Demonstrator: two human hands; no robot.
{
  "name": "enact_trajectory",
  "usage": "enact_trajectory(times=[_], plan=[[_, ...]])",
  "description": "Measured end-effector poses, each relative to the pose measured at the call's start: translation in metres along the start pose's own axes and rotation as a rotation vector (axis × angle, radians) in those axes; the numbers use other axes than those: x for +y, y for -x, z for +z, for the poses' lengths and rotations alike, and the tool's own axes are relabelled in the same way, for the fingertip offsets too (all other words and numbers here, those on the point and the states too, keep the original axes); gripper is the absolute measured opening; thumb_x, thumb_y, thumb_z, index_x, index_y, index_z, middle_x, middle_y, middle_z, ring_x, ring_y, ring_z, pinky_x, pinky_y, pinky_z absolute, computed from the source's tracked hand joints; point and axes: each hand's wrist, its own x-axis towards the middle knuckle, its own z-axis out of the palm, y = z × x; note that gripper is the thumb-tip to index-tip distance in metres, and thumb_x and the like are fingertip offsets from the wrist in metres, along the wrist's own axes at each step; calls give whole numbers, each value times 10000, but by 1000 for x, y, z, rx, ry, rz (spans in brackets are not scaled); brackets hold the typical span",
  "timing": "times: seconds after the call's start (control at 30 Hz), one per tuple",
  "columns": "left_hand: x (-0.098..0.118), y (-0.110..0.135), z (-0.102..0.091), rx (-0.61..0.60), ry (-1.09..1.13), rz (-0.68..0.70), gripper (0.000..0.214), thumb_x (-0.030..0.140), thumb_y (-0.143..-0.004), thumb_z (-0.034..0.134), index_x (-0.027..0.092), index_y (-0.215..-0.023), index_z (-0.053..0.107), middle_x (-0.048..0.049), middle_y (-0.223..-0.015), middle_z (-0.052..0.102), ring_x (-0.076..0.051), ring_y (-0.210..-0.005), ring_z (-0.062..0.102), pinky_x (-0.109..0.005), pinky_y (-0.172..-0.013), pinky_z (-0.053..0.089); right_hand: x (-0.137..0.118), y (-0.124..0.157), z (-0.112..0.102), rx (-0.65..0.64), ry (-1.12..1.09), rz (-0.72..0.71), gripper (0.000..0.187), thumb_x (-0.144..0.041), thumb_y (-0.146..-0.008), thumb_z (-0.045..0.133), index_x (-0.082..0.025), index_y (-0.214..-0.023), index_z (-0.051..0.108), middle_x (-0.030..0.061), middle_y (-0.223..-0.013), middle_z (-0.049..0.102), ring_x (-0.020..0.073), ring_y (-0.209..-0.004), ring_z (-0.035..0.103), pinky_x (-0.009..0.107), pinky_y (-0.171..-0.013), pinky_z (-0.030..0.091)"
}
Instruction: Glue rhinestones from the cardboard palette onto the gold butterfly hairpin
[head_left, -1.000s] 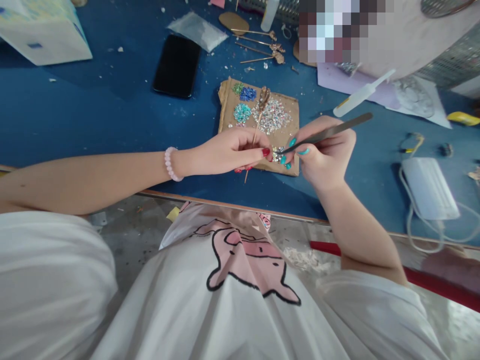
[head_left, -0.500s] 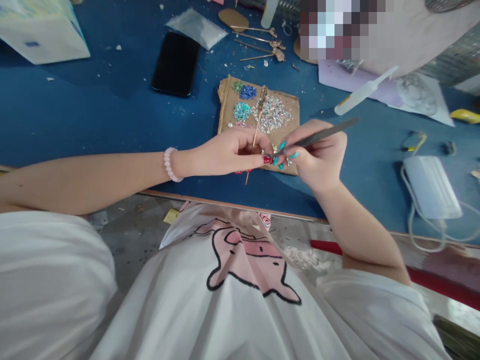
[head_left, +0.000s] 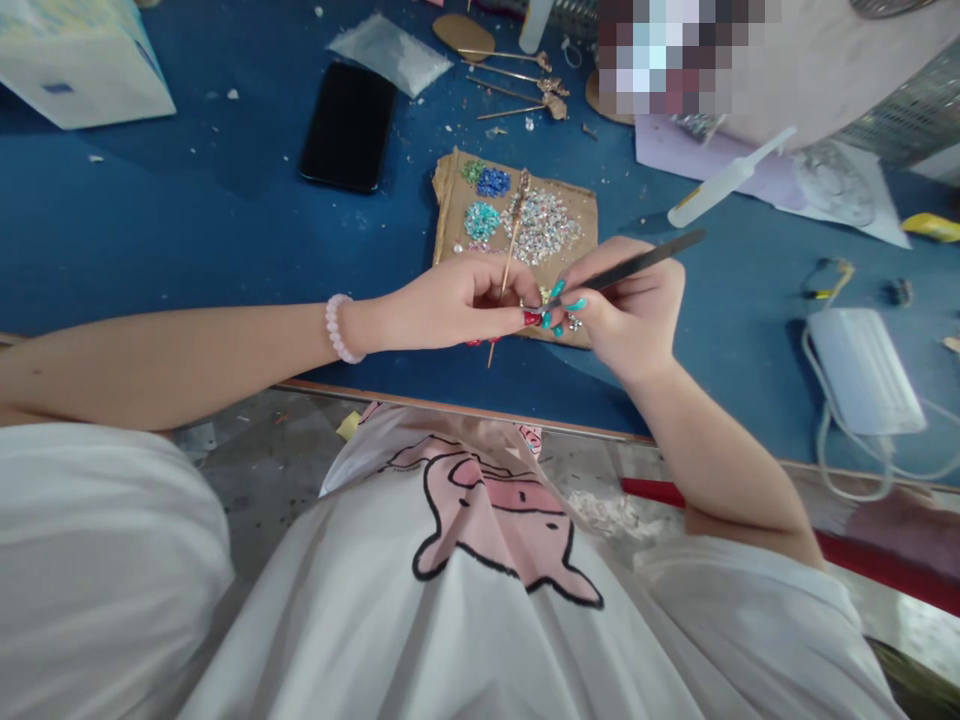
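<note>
My left hand [head_left: 457,302], with red nails and a pink bead bracelet, is closed on a thin gold hairpin stick [head_left: 512,238] whose ornate head lies over the rhinestones. My right hand [head_left: 628,310], with teal nails, pinches dark metal tweezers [head_left: 637,263]; their tips meet the left fingertips. Both hands hover over a piece of cardboard [head_left: 571,190] that carries small piles of blue, teal, green and clear rhinestones [head_left: 546,225]. What the tweezer tips hold is too small to make out.
On the blue table [head_left: 187,220] lie a black phone [head_left: 349,125], a white box [head_left: 75,60], several gold hairpins [head_left: 517,85], a plastic bag [head_left: 390,55], a white glue applicator [head_left: 724,178], papers and a face mask [head_left: 862,370]. The table edge runs just below my hands.
My right hand has moved left with the tweezers, bringing their tips from the cardboard's lower edge to my left fingertips. The left hand and hairpin stick have hardly shifted.
</note>
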Motion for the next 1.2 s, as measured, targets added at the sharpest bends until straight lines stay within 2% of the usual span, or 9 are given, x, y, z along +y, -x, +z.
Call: enact_trajectory(times=[0.17, 0.37, 0.57, 1.2], plan=[[-1, 0, -1, -2, 12, 2, 122, 66, -821, 645, 177, -846, 601, 63, -633, 575, -34, -482, 488, -143, -454, 392, -2, 0, 1, -1, 26, 34, 409, -616, -845, 756, -220, -767, 690, -25, -673, 666, 64, -505, 631, 168, -421, 483], [-1, 0, 0, -7, 33, 0, 157, 23, -804, 626, 175, -835, 600, 62, -628, 574, -36, -479, 486, -140, -446, 392, -6, -2, 4, 12, -40, 5, 368, -546, -841, 789, -205, -755, 682, -33, -643, 649, 61, -485, 639, 142, -405, 470], [-1, 1, -1, -8, 9, 5, 157, 19, -815, 624, 172, -842, 602, 56, -648, 579, -33, -491, 494, -139, -455, 407, -3, -3, 3, 5, -27, 11, 404, -588, -827, 782, -208, -745, 672, -36, -628, 644, 58, -475, 631, 140, -414, 461], [2, 0, 0, -14, 38, 4, 138, 51, -790, 607, 179, -837, 586, 60, -664, 587, -34, -499, 495, -149, -465, 398, -4, 0, 2, -4, 20, 94, 444, -654, -820, 758, -222, -762, 671, -22, -680, 660, 72, -507, 626, 186, -431, 501]])
